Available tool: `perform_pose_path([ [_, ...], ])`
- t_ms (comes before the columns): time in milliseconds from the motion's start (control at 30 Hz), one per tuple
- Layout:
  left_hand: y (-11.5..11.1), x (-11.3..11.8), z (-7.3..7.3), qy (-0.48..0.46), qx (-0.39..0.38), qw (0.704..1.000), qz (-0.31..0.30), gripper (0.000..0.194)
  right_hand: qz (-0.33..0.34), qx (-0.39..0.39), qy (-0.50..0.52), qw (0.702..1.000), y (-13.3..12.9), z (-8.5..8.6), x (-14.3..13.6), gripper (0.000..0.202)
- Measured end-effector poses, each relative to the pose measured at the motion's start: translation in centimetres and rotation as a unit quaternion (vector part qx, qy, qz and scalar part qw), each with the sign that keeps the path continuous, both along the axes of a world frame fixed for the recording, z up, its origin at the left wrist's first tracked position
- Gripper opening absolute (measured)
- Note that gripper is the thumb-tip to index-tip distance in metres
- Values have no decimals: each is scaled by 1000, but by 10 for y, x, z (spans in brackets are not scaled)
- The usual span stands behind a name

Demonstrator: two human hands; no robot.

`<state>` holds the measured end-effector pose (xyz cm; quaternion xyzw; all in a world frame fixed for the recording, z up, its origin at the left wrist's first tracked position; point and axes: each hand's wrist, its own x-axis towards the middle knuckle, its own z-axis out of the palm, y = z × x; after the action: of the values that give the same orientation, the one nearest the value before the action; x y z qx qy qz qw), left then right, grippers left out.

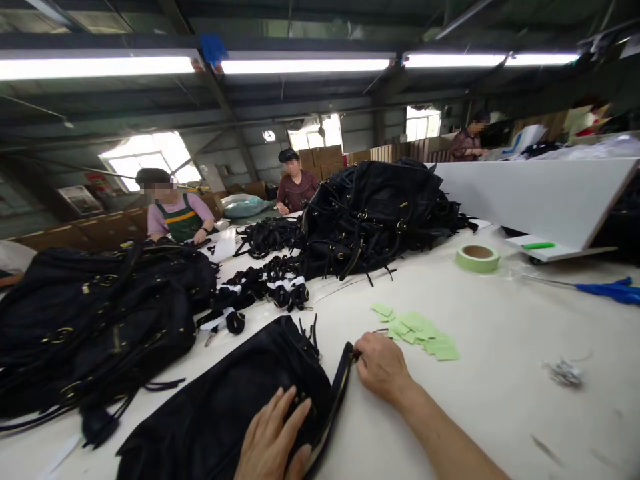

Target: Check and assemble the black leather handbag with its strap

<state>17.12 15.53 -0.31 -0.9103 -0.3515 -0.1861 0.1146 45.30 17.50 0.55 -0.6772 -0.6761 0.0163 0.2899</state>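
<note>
A black leather bag (pixel 235 400) lies flat on the white table (pixel 500 373) right in front of me. My left hand (pixel 273 437) rests palm down on the bag near its open edge, fingers spread. At the bag's top corner, by the zipper end, my right hand (pixel 383 367) has its fingers pinched together. Just beyond that hand lies a small heap of green paper tags (pixel 417 330).
Piles of black bags sit at the left (pixel 90 327) and centre back (pixel 380 213), with bundled black straps (pixel 270 283) between. A green tape roll (pixel 477 258), blue scissors (pixel 607 291) and a white board (pixel 540 200) are at the right. Three people work at the far side.
</note>
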Motion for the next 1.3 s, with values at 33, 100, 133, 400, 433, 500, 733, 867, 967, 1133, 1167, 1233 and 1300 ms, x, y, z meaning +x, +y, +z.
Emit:
perform_pose_path([
  [33, 7, 9, 1, 22, 11, 999, 24, 48, 12, -4, -6, 1000, 1, -4, -1, 10],
  [100, 22, 19, 0, 40, 7, 997, 66, 49, 24, -7, -12, 1000, 3, -6, -3, 3],
  [133, 29, 19, -3, 45, -4, 996, 75, 48, 25, -6, -12, 1000, 4, -6, -3, 3],
  [400, 49, 41, 19, -163, -128, 973, 102, 24, 38, 49, 99, 993, 4, 11, -4, 9],
  [433, 43, 56, 28, -216, -187, 951, 117, 25, 47, 65, 128, 989, 3, 11, -5, 8],
  [500, 32, 92, 44, -292, -352, 877, 148, 31, 66, 97, 149, 982, 2, 10, -6, 7],
  [733, 27, 171, 37, -488, -549, 659, 164, 41, 167, 138, 69, 974, 0, 4, 3, 14],
  [867, 27, 176, 32, -565, -559, 576, 190, 29, 229, 141, 133, 954, -1, 7, 13, 12],
  [967, 25, 175, 33, -569, -563, 566, 198, 30, 221, 106, 231, 942, -1, 6, 14, 20],
  [1133, 22, 168, 28, -518, -558, 615, 204, 32, 28, 62, 426, 902, 6, -4, 5, 38],
  [1167, 22, 167, 26, -510, -555, 624, 205, 33, 24, 33, 460, 887, 7, -6, 2, 45],
  [1233, 22, 165, 25, -495, -550, 640, 206, 33, 59, -33, 496, 866, 8, -8, -3, 47],
  [1300, 21, 164, 26, -480, -542, 657, 208, 33, 102, -61, 498, 859, 8, -8, -8, 43],
])
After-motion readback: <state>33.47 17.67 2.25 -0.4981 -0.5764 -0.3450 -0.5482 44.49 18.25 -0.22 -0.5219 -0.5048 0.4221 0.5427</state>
